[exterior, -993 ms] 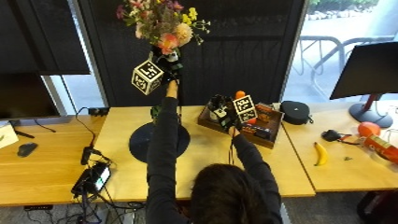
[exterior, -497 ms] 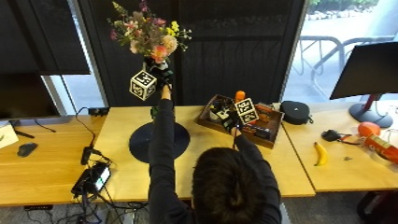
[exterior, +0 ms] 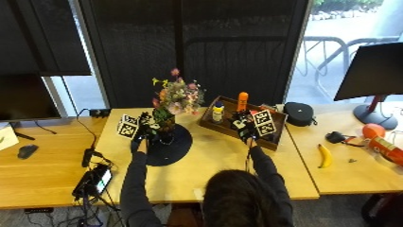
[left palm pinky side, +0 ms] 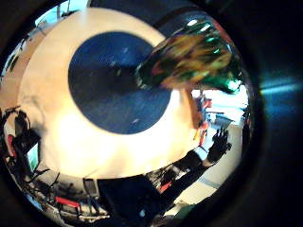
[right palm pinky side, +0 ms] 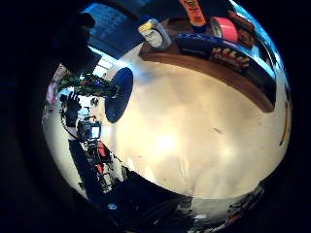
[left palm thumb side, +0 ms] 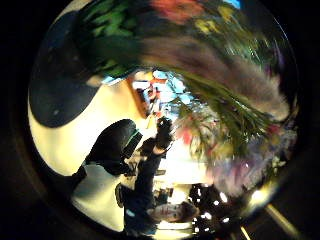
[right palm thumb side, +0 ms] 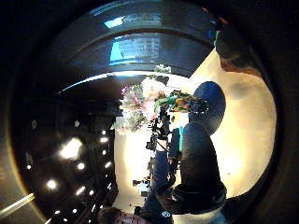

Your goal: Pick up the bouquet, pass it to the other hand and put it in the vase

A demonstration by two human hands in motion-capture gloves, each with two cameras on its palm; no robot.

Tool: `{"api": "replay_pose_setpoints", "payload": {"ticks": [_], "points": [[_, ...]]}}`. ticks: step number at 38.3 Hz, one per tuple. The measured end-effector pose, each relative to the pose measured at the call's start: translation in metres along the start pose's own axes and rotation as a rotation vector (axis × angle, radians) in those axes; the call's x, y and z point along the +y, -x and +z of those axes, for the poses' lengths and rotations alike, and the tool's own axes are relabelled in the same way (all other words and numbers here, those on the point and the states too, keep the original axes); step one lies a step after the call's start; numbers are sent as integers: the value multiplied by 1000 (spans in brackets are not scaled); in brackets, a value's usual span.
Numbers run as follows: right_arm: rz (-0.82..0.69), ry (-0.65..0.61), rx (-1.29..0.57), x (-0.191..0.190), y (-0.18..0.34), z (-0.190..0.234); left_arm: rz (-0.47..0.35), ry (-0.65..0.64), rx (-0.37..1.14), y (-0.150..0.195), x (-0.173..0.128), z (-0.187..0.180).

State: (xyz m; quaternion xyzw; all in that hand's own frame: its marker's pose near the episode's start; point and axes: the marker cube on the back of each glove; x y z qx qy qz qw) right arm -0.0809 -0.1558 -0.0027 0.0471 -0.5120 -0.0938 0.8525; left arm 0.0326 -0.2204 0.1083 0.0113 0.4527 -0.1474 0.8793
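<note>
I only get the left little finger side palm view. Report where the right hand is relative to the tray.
Observer: The right hand hovers open over the wooden tray's near edge, holding nothing.
Operator: Now tell me what stands in that tray.
Observer: A small white bottle and an orange bottle, both upright at its far side.
Operator: Give me the flower heads.
Observer: The bouquet points straight up, held by the left hand above the dark round mat.
</note>
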Motion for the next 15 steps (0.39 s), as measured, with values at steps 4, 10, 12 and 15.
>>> {"api": "replay_pose_setpoints", "payload": {"ticks": [4, 10, 12, 15], "points": [[22, -24, -2, 16, -5, -12, -110, 4, -32, 34, -1, -6], [-85, -81, 56, 25, -10, -27, -39, -21, -21, 27, 0, -36], [-90, -51, 21, 25, -13, -28, -32, -10, -7, 20, 5, -45], [-20, -20, -15, 18, -25, -28, -23, -17, -6, 13, 11, -56]]}}
